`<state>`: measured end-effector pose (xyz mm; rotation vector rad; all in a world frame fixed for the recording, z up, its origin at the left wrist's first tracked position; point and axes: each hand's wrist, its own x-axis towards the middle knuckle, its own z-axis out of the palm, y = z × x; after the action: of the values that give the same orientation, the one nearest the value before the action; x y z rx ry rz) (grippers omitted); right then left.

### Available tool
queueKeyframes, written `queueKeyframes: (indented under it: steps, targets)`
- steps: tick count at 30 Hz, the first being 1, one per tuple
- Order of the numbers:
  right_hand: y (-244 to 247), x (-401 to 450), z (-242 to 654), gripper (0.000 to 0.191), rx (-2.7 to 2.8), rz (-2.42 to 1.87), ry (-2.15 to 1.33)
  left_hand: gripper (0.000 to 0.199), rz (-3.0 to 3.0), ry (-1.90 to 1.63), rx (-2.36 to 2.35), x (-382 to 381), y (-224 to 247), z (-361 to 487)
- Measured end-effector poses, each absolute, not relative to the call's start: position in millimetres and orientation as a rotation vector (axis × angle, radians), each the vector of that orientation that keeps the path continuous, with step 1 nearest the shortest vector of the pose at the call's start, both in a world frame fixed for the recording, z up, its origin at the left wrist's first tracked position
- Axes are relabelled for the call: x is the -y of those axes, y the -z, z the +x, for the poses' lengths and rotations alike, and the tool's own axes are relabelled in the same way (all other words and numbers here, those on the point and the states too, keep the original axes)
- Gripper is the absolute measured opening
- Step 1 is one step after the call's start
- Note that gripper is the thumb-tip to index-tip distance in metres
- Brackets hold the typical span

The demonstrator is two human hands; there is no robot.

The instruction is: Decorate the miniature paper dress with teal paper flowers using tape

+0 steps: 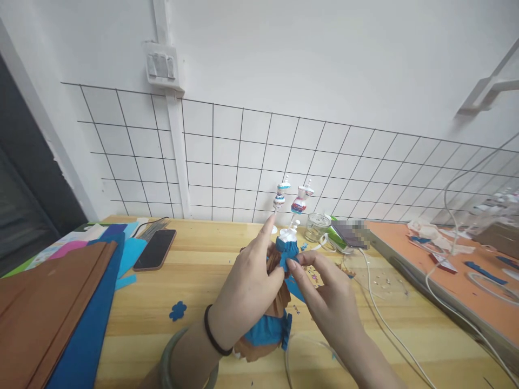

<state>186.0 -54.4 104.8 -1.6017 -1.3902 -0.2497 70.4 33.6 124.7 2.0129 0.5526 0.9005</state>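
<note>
A small white doll-like figure point(288, 234) stands in front of me, dressed in blue and brown crepe paper. Its skirt point(265, 330) flares out below, brown with a blue band. My left hand point(245, 278) closes around the dress from the left, index finger pointing up and away. With thumb and index finger, my right hand point(330, 286) pinches a blue crepe paper piece point(289, 265) at the figure's waist. The left thumb presses close to that same piece. Part of the dress is hidden behind my left hand.
Two small painted mannequins point(299, 204) stand by the wall, beside a glass jar point(317, 227). On the left lie a phone point(155, 250), stacked coloured paper point(60, 310) and a blue paper flower point(178, 310). A white cable point(375, 294) crosses the right, near an orange table point(458, 281).
</note>
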Motion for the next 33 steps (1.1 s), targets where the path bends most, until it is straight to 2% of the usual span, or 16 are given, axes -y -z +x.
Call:
queueKeyframes:
  steps: [33]
  targets:
    - [-108.4, 49.7, 182.5, 0.018, 1.310, -1.634, 0.246, 0.071, 2.046, -0.944, -0.585, -33.3, -121.9, 74.0]
